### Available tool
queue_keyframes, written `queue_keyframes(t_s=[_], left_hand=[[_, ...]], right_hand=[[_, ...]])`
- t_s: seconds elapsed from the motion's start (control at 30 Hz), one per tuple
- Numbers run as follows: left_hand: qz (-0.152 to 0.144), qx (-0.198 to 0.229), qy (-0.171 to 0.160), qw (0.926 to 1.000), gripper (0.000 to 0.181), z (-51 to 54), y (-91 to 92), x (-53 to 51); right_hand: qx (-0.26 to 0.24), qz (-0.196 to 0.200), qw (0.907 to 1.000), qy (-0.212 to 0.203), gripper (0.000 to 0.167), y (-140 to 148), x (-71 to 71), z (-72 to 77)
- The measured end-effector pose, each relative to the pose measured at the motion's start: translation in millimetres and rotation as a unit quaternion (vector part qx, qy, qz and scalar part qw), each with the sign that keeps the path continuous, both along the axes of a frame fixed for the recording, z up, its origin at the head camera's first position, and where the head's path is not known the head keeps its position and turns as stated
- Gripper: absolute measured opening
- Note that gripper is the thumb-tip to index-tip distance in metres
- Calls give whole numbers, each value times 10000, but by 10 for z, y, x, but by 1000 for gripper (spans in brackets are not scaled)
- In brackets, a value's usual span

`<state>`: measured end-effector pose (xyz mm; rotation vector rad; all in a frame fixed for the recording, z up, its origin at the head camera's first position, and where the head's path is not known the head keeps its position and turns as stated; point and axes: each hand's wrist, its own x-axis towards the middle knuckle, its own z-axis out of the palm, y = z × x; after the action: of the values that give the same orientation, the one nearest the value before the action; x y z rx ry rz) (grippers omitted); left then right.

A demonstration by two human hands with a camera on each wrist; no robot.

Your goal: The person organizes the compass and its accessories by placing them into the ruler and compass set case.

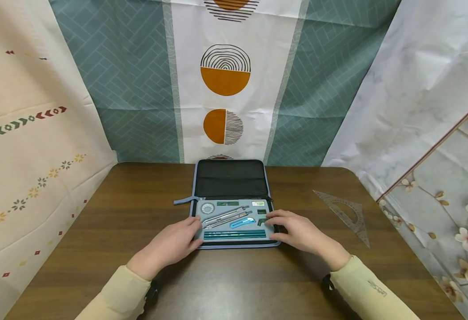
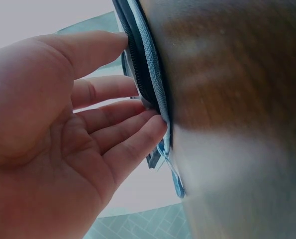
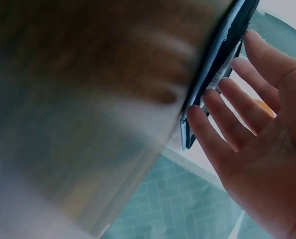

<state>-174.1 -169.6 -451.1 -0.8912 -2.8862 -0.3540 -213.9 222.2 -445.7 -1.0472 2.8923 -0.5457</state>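
Note:
An unzipped pencil case (image 1: 231, 178) lies on the table, its black lid folded back. Its grey tray (image 1: 199, 234) holds two metal compasses (image 1: 225, 218), a blue utility knife (image 1: 242, 222), green pencils (image 1: 234, 234), a white eraser (image 1: 258, 203), a round white piece (image 1: 207, 208) and small green parts. At the tray's left side rests my left hand (image 1: 177, 240); its fairly straight fingertips meet the case edge (image 2: 147, 59). My right hand (image 1: 295, 229) is at the right side, fingers spread and loosely bent, fingertips at the zippered edge (image 3: 217, 59). Neither hand curls round anything.
A clear set square (image 1: 347, 215) with a protractor arc lies on the brown wooden table (image 1: 150, 191), right of the case. A blue zip strap (image 1: 183, 201) sticks out at the case's left. Patterned cloths (image 1: 142, 80) hang behind the table and at both sides.

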Motion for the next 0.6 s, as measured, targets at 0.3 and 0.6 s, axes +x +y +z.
queue_keyframes(t_s=[0.3, 0.6], left_hand=[[-22, -14, 6, 10000, 34, 1, 7, -26], [55, 112, -279, 9995, 26, 85, 4, -57]], right_hand=[[62, -76, 9996, -272, 37, 6, -15, 27], [7, -32, 9997, -226, 35, 7, -24, 14]])
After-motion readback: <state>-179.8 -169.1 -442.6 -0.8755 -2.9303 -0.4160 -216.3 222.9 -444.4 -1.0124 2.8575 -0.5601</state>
